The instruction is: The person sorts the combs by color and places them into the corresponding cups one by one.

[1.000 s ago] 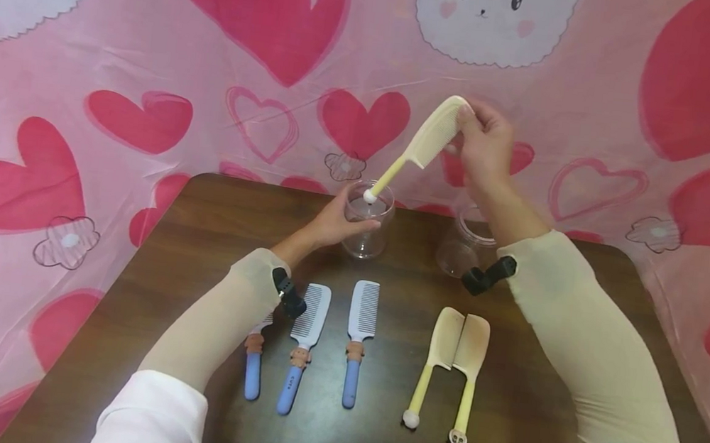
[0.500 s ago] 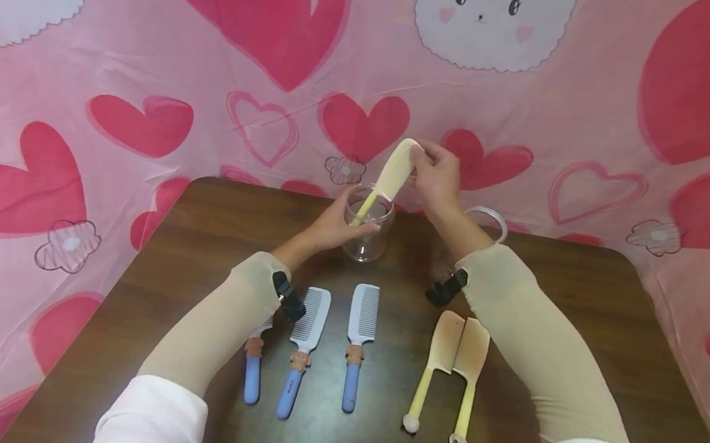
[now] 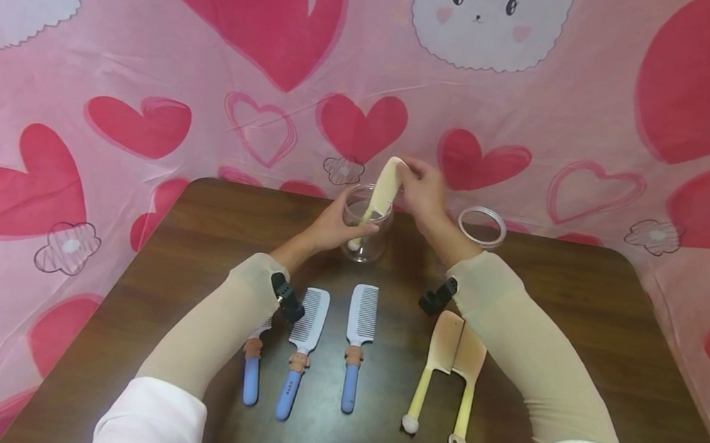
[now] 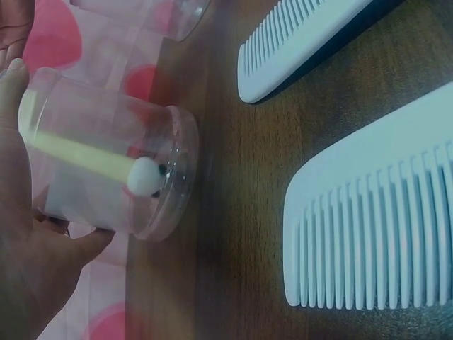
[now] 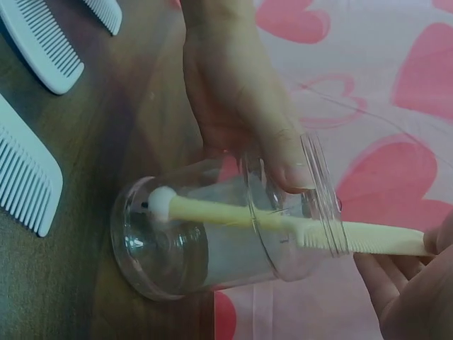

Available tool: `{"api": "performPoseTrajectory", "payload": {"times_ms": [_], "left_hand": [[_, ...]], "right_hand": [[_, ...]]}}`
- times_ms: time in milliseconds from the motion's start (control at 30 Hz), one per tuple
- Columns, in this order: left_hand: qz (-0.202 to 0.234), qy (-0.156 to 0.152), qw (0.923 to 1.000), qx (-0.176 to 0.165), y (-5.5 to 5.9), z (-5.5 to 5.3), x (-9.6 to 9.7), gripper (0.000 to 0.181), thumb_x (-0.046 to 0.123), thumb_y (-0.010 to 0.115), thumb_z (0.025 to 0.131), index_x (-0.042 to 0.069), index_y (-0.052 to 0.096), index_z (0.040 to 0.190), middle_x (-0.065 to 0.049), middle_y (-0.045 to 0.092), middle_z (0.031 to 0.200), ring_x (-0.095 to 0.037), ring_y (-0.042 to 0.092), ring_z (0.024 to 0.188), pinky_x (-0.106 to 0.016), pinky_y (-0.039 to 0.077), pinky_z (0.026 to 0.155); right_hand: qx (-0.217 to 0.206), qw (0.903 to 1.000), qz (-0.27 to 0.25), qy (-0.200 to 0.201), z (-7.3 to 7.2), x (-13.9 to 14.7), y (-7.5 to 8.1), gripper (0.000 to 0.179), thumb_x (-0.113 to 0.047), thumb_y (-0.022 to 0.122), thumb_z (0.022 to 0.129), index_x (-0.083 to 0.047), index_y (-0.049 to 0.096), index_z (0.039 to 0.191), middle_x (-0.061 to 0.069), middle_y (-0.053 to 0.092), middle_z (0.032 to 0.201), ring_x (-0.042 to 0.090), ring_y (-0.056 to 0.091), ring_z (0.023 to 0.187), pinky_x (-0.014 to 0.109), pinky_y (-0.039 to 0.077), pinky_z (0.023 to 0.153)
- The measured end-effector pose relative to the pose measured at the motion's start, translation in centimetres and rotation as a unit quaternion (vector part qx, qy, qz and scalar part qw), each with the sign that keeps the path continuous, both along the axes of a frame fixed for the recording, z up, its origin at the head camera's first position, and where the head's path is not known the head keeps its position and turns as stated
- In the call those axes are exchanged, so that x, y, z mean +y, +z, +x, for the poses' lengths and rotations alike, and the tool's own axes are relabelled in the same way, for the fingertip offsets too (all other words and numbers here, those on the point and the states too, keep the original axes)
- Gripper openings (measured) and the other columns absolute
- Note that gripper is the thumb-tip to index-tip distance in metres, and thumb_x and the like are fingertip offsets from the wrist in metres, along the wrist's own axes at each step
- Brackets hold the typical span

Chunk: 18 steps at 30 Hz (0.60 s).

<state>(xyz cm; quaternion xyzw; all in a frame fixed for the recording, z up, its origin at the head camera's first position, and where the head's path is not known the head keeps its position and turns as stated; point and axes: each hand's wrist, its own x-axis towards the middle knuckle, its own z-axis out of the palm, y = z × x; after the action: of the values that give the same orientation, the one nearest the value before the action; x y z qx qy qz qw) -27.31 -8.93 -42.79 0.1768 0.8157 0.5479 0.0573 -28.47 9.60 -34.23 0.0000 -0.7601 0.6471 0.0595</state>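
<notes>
My left hand [image 3: 334, 225] grips a clear jar [image 3: 368, 248] around its side, near the table's back edge. Inside the jar, handle down and tilted, is a pale yellow comb [image 3: 387, 185] with a white ball end [image 5: 163, 204] close to the jar's bottom. My right hand [image 3: 424, 189] pinches the top of this comb's toothed head above the rim. In the left wrist view the yellow handle [image 4: 85, 156] shows through the jar wall, and the left thumb lies along the jar.
Three blue-handled combs, among them a right-hand one [image 3: 362, 315], lie in front of the jar. Two more yellow combs [image 3: 446, 341] lie side by side at right. A second clear jar [image 3: 483, 227] stands behind my right forearm. A pink heart-print cloth [image 3: 269, 49] hangs behind the table [image 3: 149, 287].
My right hand has moved down and left, lowering the yellow comb from above the jar's mouth until its handle is inside. The left hand has stayed on the jar.
</notes>
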Motion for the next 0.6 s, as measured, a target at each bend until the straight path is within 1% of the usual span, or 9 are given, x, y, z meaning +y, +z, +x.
{"api": "performPoseTrajectory", "payload": {"times_ms": [67,167,267,367,500,567,600], "left_hand": [[0.000,0.001,1.0000,-0.003,0.0,0.0,0.0,0.091,0.029,0.083,0.087,0.016,0.025,0.157,-0.009,0.042,0.155,-0.035,0.039,0.145,-0.049,0.040,0.114],[0.002,-0.001,1.0000,-0.006,0.0,0.0,0.0,0.092,0.030,0.083,0.087,0.017,0.025,0.157,-0.009,0.041,0.155,-0.036,0.038,0.145,-0.050,0.040,0.114],[0.006,-0.004,0.9999,-0.009,0.0,0.0,0.0,0.092,0.029,0.083,0.087,0.017,0.025,0.157,-0.008,0.041,0.155,-0.036,0.039,0.144,-0.051,0.041,0.113],[0.011,-0.005,0.9999,-0.012,0.0,0.0,0.0,0.091,0.029,0.083,0.087,0.018,0.026,0.157,-0.008,0.042,0.154,-0.035,0.040,0.143,-0.051,0.042,0.112],[0.011,-0.004,0.9998,-0.013,0.0,0.0,0.0,0.091,0.030,0.083,0.086,0.020,0.026,0.157,-0.007,0.042,0.154,-0.034,0.041,0.143,-0.050,0.043,0.111],[0.011,-0.003,0.9999,-0.012,0.0,0.0,0.0,0.091,0.030,0.083,0.086,0.019,0.026,0.157,-0.008,0.042,0.154,-0.035,0.041,0.143,-0.050,0.043,0.112],[0.011,-0.003,0.9999,-0.011,0.0,0.0,0.0,0.091,0.030,0.083,0.087,0.019,0.026,0.157,-0.008,0.042,0.154,-0.035,0.041,0.143,-0.050,0.042,0.112]], "right_hand": [[-0.004,1.0000,0.003,0.007,0.0,0.0,0.0,0.034,-0.013,0.059,0.103,0.004,0.064,0.132,0.025,0.067,0.123,0.024,0.068,0.097,0.037,0.059,0.088],[-0.019,0.9997,0.003,0.017,0.0,0.1,-0.1,0.035,-0.014,0.060,0.103,0.004,0.064,0.133,0.025,0.067,0.124,0.028,0.068,0.103,0.042,0.058,0.091],[-0.034,0.9991,0.006,0.024,0.0,0.3,-0.2,0.037,-0.017,0.061,0.103,0.004,0.063,0.134,0.025,0.066,0.125,0.029,0.068,0.103,0.047,0.057,0.092],[-0.045,0.9985,0.002,0.032,0.0,0.7,-0.2,0.040,-0.019,0.060,0.103,0.003,0.061,0.136,0.025,0.066,0.126,0.028,0.069,0.101,0.048,0.056,0.092],[-0.052,0.9976,0.015,0.042,0.2,1.1,0.0,0.043,-0.024,0.058,0.104,0.002,0.059,0.139,0.025,0.065,0.127,0.027,0.070,0.102,0.045,0.057,0.092],[-0.054,0.9966,0.037,0.049,0.3,1.4,0.2,0.046,-0.028,0.058,0.104,0.000,0.059,0.140,0.023,0.065,0.128,0.029,0.069,0.105,0.040,0.058,0.089],[-0.050,0.9956,0.059,0.053,0.4,1.5,0.4,0.047,-0.030,0.058,0.104,-0.002,0.059,0.141,0.022,0.065,0.130,0.029,0.068,0.108,0.038,0.059,0.089]]}}
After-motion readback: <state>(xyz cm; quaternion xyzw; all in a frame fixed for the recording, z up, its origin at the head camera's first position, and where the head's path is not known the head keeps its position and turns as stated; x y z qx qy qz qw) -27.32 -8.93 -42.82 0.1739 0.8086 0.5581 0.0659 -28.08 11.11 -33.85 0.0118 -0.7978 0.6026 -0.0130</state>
